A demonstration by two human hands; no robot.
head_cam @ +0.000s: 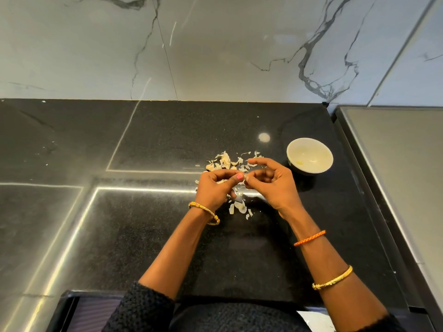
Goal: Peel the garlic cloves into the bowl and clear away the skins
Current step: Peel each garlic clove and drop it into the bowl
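Both hands, left hand and right hand, pinch a garlic clove (mostly hidden) above skins, bowl nearby.

single head-worn wide-angle view, looking forward and steeply down from above the person's forearms; faces the glossy black stone countertop and white grey-veined marble wall behind it; close range; edges bowed by lens

Glossy speckled black stone counter, papery garlic skins, glazed bowl.
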